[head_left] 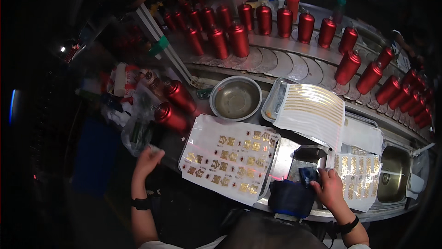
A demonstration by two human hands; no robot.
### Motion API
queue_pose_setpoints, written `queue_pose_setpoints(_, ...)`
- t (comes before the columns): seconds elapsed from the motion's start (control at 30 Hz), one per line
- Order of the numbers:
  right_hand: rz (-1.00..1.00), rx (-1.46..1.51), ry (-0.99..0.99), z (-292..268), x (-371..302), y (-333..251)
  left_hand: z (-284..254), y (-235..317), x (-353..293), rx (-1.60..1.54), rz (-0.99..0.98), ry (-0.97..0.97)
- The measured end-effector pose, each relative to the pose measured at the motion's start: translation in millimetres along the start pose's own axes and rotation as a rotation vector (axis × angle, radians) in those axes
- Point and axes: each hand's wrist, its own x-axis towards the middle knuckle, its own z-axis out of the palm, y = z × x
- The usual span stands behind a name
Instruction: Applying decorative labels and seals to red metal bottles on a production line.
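My left hand (148, 160) is raised off the left end of the bench, its thumb and fingers pinched together. Something small and pale seems to be at the fingertips, too blurred to name. My right hand (329, 188) grips the edge of a dark blue flat piece (307, 176), beside a dark padded block (292, 198) at the bench's front edge. Between the hands lies a white sheet of gold decals (227, 157) on a metal tray. Another sheet with small gold patterns (358, 180) is just right of my right hand.
Red bottles (264, 20) stand in rows on a curved conveyor (276, 62) across the back. Two more red bottles (171, 116) are at left, near a clear plastic bag (138, 127). A metal bowl (235, 98), a gold-striped sheet (313, 108) and a small sink (395, 168) are around the bench.
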Motion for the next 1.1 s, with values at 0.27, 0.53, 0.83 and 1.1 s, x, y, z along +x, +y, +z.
queue_pose_setpoints(0.27,0.12,0.077,-0.107,31.4,29.5,18.4,98.1,59.7,121.6,0.249,0.484,0.862)
queue_pose_setpoints(0.53,0.102,0.197,-0.073,25.7,38.4,16.8,97.4,95.6,83.9,0.283,0.654,0.868)
queue_pose_setpoints(0.83,0.022,0.372,0.005,21.4,33.1,12.7,164.7,192.9,-85.1,-0.634,0.685,-0.005)
queue_pose_setpoints(1.1,0.305,1.469,0.069,-52.5,-34.7,53.5,314.1,211.0,-117.2,-1.032,-0.038,-0.952)
